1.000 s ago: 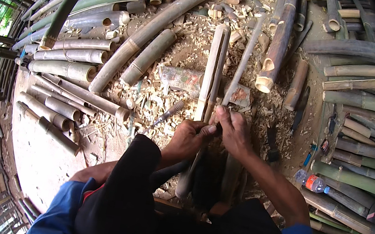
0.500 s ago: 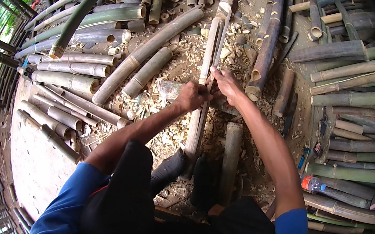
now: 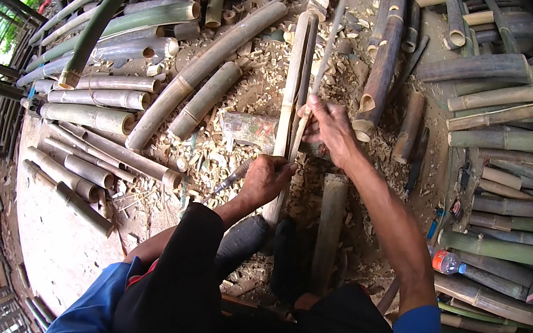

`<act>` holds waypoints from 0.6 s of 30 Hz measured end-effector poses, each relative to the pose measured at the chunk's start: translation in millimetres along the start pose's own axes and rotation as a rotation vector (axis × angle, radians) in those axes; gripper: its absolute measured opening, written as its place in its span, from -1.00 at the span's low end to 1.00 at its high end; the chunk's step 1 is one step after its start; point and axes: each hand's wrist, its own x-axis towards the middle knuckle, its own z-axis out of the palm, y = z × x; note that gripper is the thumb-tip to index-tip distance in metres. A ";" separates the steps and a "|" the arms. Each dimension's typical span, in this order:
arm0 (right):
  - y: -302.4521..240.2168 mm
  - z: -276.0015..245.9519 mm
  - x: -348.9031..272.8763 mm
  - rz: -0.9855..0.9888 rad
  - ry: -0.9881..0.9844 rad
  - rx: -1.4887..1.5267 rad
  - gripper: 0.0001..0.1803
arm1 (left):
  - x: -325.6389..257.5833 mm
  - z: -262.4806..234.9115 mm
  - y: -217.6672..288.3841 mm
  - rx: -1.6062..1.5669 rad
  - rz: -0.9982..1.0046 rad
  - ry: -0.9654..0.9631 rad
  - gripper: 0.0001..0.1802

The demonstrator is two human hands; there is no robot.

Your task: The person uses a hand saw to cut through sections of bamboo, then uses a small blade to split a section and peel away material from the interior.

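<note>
Head view shows a long pale split bamboo pole [image 3: 292, 89] lying lengthwise away from the person, its near end running under the left hand [image 3: 265, 178]. That hand is closed around the pole and what looks like a tool handle [image 3: 229, 180], apparently pinning it steady. Just beyond it, the right hand [image 3: 329, 124] pinches a thin bamboo strip [image 3: 325, 53] peeling away from the pole, likely holding the split open. Wood shavings [image 3: 214, 156] lie around both hands. Further left are stacked bamboo culms [image 3: 104, 118]; far right sits a plastic bottle [image 3: 448, 262].
</note>
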 end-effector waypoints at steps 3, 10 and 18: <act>31.7 11.0 7.4 0.207 -0.038 -0.282 -0.39 | 5.1 -4.1 1.2 0.032 -0.012 -0.004 -0.62; 68.7 19.9 -5.3 -0.226 0.000 -0.226 -0.48 | -1.6 5.3 -7.4 -0.125 -0.043 0.001 -0.54; 23.4 21.4 -52.1 -0.292 0.006 -0.237 -0.49 | -30.2 3.4 18.1 -0.237 0.071 0.060 -0.58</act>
